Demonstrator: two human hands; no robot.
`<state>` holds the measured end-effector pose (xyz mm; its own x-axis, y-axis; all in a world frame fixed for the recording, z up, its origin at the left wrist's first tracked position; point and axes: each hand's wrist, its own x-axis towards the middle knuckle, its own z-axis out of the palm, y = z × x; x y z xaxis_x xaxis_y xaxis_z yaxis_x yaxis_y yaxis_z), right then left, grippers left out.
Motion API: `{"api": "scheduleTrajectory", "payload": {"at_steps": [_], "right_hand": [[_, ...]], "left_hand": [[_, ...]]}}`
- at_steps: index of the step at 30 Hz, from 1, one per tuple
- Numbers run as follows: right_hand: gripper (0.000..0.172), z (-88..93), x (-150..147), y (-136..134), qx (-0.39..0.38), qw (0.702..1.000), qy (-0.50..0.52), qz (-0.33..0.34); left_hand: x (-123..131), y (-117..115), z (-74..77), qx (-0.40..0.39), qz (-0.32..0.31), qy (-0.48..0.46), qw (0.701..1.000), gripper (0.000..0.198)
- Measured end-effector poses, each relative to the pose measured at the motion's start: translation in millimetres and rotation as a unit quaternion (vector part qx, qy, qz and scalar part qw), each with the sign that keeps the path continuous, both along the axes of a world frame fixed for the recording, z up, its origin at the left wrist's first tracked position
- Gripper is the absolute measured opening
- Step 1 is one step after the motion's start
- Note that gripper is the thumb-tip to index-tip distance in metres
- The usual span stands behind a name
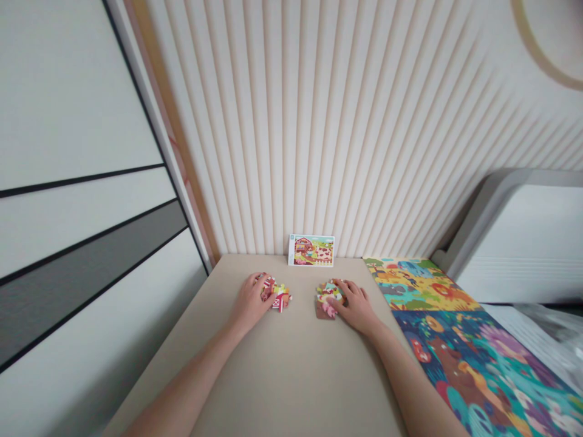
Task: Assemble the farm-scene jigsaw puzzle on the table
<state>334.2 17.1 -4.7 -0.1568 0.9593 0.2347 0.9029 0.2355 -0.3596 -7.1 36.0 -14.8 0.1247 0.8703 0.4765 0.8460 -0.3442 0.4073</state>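
My left hand [251, 299] rests on the beige table [291, 376], its fingers curled over a small heap of colourful puzzle pieces [279, 297] with red and white in them. My right hand [354, 300] lies a little to the right, fingers bent onto a second small heap of puzzle pieces [326, 297] with pink and green. The two heaps lie apart with bare table between them. A small picture card [311, 250] with a red barn and a cow leans upright against the wall behind both heaps.
Two finished animal puzzles cover the table's right side: a bright one [416, 285] at the back, a darker one [487, 376] nearer me. A ribbed wall [346, 133] closes the back, panelled doors [77, 243] the left. A white unit [523, 243] stands at the right.
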Motion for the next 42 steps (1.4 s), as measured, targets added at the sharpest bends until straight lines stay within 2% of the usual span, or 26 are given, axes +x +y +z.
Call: {"api": "scheduleTrajectory", "payload": {"at_steps": [8,14,17,21,26,30,33,37,42], "right_hand": [[0.060,-4.7,2,3,0.008,1.000,-0.013,0.003],[0.061,-5.4,2,2,0.008,1.000,-0.016,0.008],[0.060,-3.9,1,2,0.000,1.000,-0.006,0.004],[0.059,1.2,2,-1,-0.015,1.000,0.006,0.016],[0.063,8.2,4,-8,-0.076,0.995,0.025,0.058],[0.070,9.5,-3,-13,-0.108,0.990,0.034,0.090],[0.070,8.6,-15,-18,-0.110,0.986,0.023,0.125],[0.066,7.7,-35,-26,-0.067,0.986,-0.007,0.151],[0.063,9.8,-45,-32,-0.033,0.989,-0.023,0.145]], "left_hand": [[12,-17,5.5,-0.004,-0.044,0.039,0.998,0.039],[30,-27,2.9,-0.035,-0.014,0.078,0.996,0.066],[24,-21,-0.9,-0.059,-0.032,0.085,0.994,0.058],[-2,0,-7.1,-0.063,-0.055,0.079,0.993,0.057],[-29,25,-15.7,-0.028,-0.033,0.061,0.997,0.059],[-28,23,-18.5,-0.019,-0.009,0.073,0.997,0.061],[-20,13,-18.3,-0.025,0.001,0.096,0.995,0.054],[-12,8,-18.2,-0.004,-0.043,0.122,0.992,0.048],[-25,31,-17.9,-0.015,-0.094,0.130,0.987,0.045]]}}
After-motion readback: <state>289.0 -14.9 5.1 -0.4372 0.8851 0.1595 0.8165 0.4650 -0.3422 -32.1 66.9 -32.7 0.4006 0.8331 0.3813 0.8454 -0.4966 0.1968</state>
